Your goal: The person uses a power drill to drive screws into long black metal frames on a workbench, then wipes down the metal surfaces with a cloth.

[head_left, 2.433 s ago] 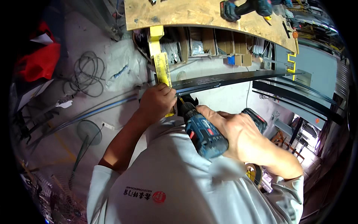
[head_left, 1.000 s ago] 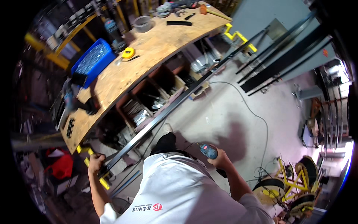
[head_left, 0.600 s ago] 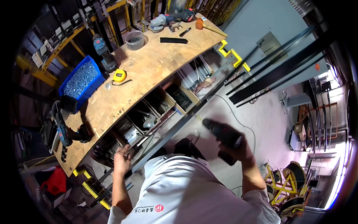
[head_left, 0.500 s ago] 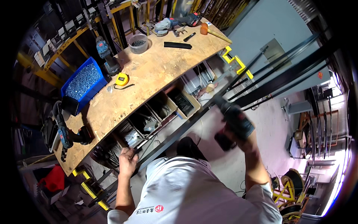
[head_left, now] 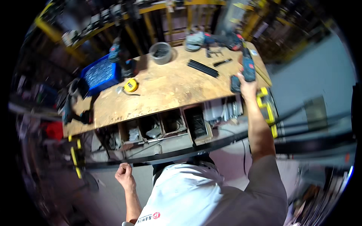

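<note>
My right hand is wrapped round the handle of a blue and black cordless drill over the right end of the workbench. Whether the drill rests on the wood I cannot tell. Beside it shows the wooden handle of a mallet. My left hand is closed, its fingers curled, just below a long black bar that runs across in front of me. What those fingers hold, if anything, is hidden.
On the bench are a blue bin of screws, a clear tub, a yellow tape measure, black strips, an angle grinder and more drills. Compartments line its front. Yellow brackets stand at both ends.
My right hand has carried the drill forward from beside my body to the bench's right end. The view has turned, so the bench now lies more level. My left hand stays near the bar.
</note>
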Action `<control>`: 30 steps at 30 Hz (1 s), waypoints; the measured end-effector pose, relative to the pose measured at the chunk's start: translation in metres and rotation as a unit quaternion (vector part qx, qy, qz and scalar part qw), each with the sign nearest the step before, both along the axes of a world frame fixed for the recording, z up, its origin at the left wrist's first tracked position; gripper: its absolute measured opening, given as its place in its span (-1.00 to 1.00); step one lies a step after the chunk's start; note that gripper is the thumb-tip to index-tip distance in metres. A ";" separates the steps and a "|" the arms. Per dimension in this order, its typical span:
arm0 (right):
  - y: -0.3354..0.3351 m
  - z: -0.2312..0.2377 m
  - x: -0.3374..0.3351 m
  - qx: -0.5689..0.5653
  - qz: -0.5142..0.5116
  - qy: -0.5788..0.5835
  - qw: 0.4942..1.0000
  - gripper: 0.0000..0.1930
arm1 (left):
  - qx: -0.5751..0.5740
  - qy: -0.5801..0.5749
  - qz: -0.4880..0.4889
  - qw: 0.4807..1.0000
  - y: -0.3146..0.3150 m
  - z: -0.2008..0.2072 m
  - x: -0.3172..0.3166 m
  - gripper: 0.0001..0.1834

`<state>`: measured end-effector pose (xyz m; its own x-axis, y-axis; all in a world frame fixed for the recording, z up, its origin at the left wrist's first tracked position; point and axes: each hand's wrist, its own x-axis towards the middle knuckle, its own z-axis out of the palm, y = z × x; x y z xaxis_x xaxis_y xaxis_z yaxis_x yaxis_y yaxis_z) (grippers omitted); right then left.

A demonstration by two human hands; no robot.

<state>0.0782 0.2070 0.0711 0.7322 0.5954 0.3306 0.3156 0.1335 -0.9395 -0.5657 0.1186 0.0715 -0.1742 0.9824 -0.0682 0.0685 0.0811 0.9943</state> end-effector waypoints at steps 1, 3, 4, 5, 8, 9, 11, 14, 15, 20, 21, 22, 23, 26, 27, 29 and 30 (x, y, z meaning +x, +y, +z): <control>-0.001 -0.013 0.019 -0.069 -0.025 -0.048 0.996 -0.57 | -0.077 -0.006 0.110 0.991 -0.020 0.003 0.024 -0.84; -0.010 -0.031 0.053 -0.193 -0.077 -0.135 0.969 -0.37 | -0.171 -0.040 0.150 0.973 -0.048 0.000 0.046 -0.88; -0.012 -0.031 0.052 -0.191 -0.040 -0.086 0.977 -0.41 | -0.188 -0.079 0.187 0.961 -0.059 0.000 0.059 -0.89; -0.017 -0.028 0.056 -0.190 -0.012 -0.037 0.981 -0.45 | -0.190 -0.128 0.215 0.949 -0.062 0.000 0.076 -0.86; -0.017 -0.033 0.057 -0.033 0.105 -0.010 0.994 -0.57 | -0.198 -0.204 0.311 0.907 -0.076 -0.022 0.099 -0.81; -0.020 -0.038 0.059 -0.021 0.123 -0.036 0.991 -0.53 | -0.210 -0.223 0.323 0.895 -0.085 -0.034 0.103 -0.80; -0.017 -0.040 0.062 -0.032 0.146 -0.020 0.989 -0.52 | -0.235 -0.237 0.371 0.867 -0.093 -0.062 0.115 -0.78; -0.040 -0.029 0.083 -0.253 0.122 -0.084 0.956 -0.45 | -0.266 -0.229 0.412 0.841 -0.093 -0.109 0.132 -0.75; -0.059 -0.025 0.085 -0.244 0.158 -0.153 0.945 -0.39 | -0.269 -0.241 0.421 0.832 -0.090 -0.125 0.137 -0.74; -0.231 -0.031 0.067 -0.310 0.361 -0.366 0.800 -0.29 | -0.317 -0.305 0.398 0.805 -0.080 -0.215 0.145 -0.59; -0.255 -0.018 0.051 -0.309 0.347 -0.446 0.765 -0.44 | -0.333 -0.330 0.385 0.795 -0.074 -0.223 0.154 -0.60; -0.263 -0.003 0.042 -0.356 0.398 -0.439 0.722 -0.44 | -0.292 -0.387 0.405 0.775 -0.061 -0.217 0.172 -0.57; -0.270 0.012 0.032 -0.400 0.448 -0.429 0.674 -0.43 | -0.248 -0.442 0.424 0.750 -0.048 -0.199 0.190 -0.53; -0.276 0.005 0.029 -0.466 0.446 -0.326 0.692 -0.47 | -0.209 -0.550 0.379 0.714 -0.037 -0.144 0.208 -0.41; -0.278 -0.001 0.035 -0.478 0.428 -0.289 0.710 -0.48 | -0.203 -0.586 0.369 0.692 -0.039 -0.094 0.213 -0.41; -0.282 -0.010 0.046 -0.482 0.405 -0.235 0.741 -0.50 | -0.201 -0.597 0.348 0.694 -0.050 -0.067 0.205 -0.47; -0.285 -0.013 0.053 -0.485 0.391 -0.202 0.756 -0.52 | -0.178 -0.595 0.332 0.710 -0.052 -0.073 0.197 -0.48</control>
